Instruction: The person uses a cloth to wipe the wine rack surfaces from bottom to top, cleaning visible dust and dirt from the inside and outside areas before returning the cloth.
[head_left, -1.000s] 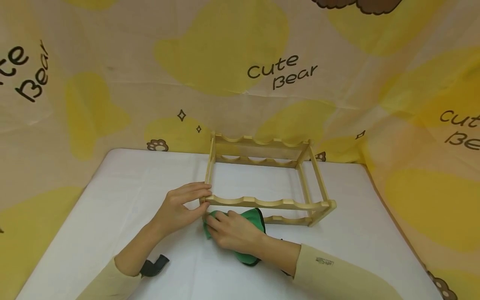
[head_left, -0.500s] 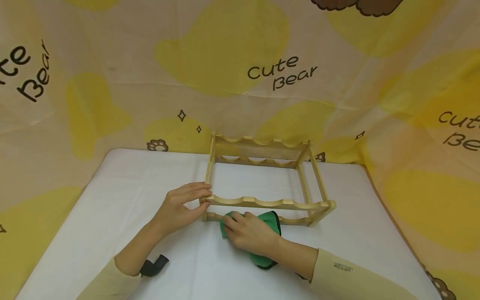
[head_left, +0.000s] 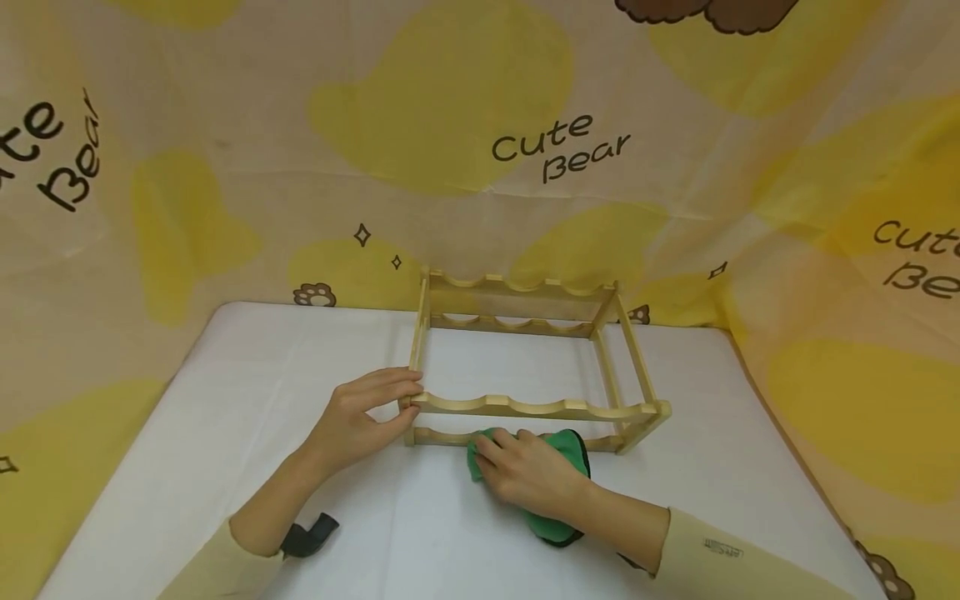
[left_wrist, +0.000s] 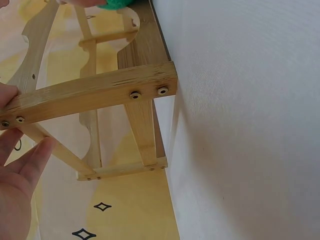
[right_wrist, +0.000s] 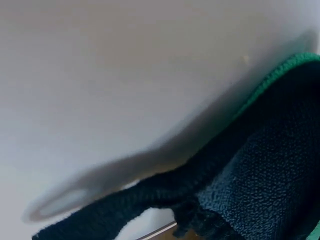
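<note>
A pale wooden rack (head_left: 525,406) with scalloped rails, like a wine bottle rack, stands on the white table. At its front left corner my left hand (head_left: 356,421) grips the frame, thumb in front and fingers over the side; the left wrist view shows fingers (left_wrist: 37,157) against the wood. My right hand (head_left: 528,475) holds a green cloth (head_left: 567,450) with dark edging against the lower front rail (head_left: 438,436), near its middle. The cloth's dark side (right_wrist: 265,170) fills much of the right wrist view, where the hand itself is hidden.
The white tabletop (head_left: 247,375) extends around the rack. Behind and beside it hangs a yellow patterned cloth backdrop (head_left: 442,100), close to the rack's back. A black item (head_left: 311,535) shows beside the left wrist.
My right hand and the green cloth have moved right along the lower front rail, from the left corner to about its middle. The left hand and the rack stay put.
</note>
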